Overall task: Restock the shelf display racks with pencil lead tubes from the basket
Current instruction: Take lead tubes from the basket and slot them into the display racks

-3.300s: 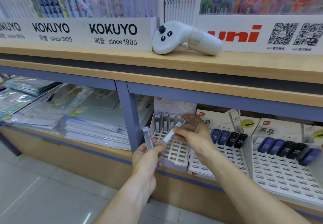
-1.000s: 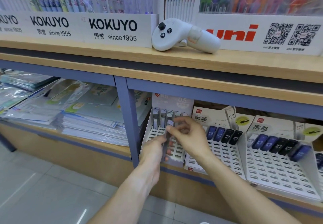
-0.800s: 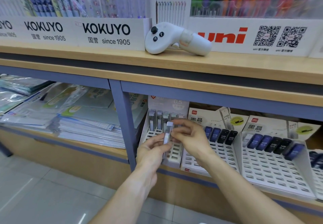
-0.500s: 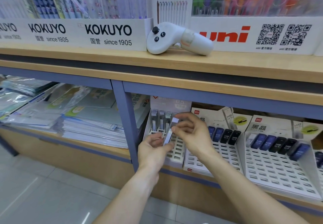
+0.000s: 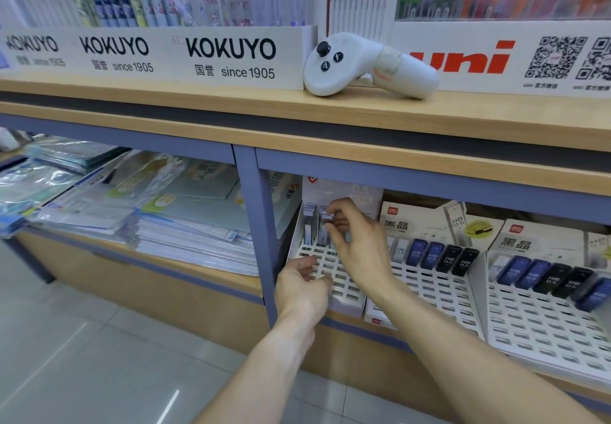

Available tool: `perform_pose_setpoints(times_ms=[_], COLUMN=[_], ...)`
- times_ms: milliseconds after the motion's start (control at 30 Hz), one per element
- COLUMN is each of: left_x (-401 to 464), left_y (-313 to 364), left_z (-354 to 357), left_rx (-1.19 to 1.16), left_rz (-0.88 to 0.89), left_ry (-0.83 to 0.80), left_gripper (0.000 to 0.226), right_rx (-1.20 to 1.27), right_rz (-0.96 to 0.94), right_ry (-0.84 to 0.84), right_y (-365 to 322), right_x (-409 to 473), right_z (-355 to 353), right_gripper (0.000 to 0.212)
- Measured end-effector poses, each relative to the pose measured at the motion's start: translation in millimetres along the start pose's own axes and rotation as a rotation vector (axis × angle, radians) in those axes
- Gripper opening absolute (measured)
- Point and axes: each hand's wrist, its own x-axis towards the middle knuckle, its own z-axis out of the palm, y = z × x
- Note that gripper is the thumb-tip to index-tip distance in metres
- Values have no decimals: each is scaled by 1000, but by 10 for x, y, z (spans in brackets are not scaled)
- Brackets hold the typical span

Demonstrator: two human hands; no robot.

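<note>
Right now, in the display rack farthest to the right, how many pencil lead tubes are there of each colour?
In the right rack:
Pale tube: 1
Blue tubes: 3
Black tubes: 2
Total: 6

A wooden shelf unit (image 5: 330, 116) with blue-grey framing stands on pale floor tiles (image 5: 82, 357).

Head view, the only one: your head-worn wide-angle camera faces the shelving unit head-on, tilted down. Near: your forearms rising from the bottom edge, hands (image 5: 334, 258) at frame centre over the leftmost display rack (image 5: 330, 271). Upper shelf (image 5: 198, 103) with white controller (image 5: 367, 66) above; floor tiles (image 5: 66, 374) lower left. Straight edges bow toward the frame's margins.
</note>
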Motion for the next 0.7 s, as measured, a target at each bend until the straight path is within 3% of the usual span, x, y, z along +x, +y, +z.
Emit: perform_pose_setpoints(times_ms=[333,533,700], left_x=[24,42,56], left_y=[-26,-38,-45], left_z=[9,16,4], left_rx=[-24,-22,-21], left_rz=[-1,-6,-5], left_ry=[2,4,-5], left_gripper=[35,35,35], right_rx=[-24,-318,-331], right_rz=[55,-28,24], right_ry=[-45,-16,-97], right_y=[13,-8,-50], right_x=[118,167,172], right_z=[46,52,13], right_gripper=[28,20,27])
